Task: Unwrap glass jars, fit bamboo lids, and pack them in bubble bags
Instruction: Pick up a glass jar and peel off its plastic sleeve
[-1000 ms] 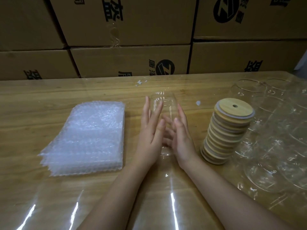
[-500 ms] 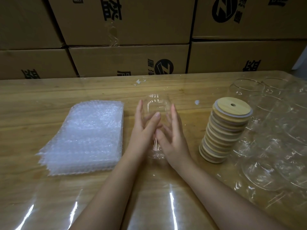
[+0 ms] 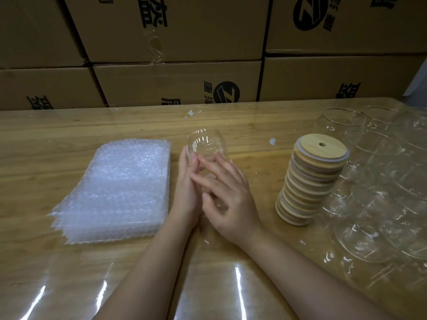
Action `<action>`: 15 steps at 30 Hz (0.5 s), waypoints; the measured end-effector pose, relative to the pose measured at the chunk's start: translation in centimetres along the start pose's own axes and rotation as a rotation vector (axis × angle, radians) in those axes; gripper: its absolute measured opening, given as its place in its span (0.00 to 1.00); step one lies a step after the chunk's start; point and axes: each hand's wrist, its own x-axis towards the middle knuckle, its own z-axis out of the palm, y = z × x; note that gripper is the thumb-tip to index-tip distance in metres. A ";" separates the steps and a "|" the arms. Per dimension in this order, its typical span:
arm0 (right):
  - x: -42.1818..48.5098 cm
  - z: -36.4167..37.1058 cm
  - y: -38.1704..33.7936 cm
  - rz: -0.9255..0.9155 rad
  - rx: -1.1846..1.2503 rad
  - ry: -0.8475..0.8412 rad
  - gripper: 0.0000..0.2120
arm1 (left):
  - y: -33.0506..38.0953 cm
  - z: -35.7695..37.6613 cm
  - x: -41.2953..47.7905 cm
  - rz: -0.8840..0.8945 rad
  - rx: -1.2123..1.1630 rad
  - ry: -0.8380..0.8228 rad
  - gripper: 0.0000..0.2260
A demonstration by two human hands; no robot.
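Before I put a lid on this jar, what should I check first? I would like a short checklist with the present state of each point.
1. Clear glass jar held firmly: ok. The left hand presses its side with straight fingers and the right hand wraps across its front.
2. Wrapping fully off the jar: cannot tell. Clear film would not show on clear glass.
3. No lid on the jar yet: ok.
4. Stack of round bamboo lids close to the right hand: ok.
5. Lid stack steady: not ok. It appears to lean, so lift the top lid gently.
6. Pile of clear bubble bags ready: ok. It lies flat beside the left hand.
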 end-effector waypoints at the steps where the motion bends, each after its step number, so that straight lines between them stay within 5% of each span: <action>1: 0.1 0.0 0.0 0.046 0.026 0.004 0.19 | 0.0 0.0 0.0 -0.011 -0.003 -0.037 0.27; 15: 1.5 -0.8 0.0 0.407 0.469 0.041 0.21 | 0.3 0.2 0.0 -0.031 -0.009 -0.091 0.35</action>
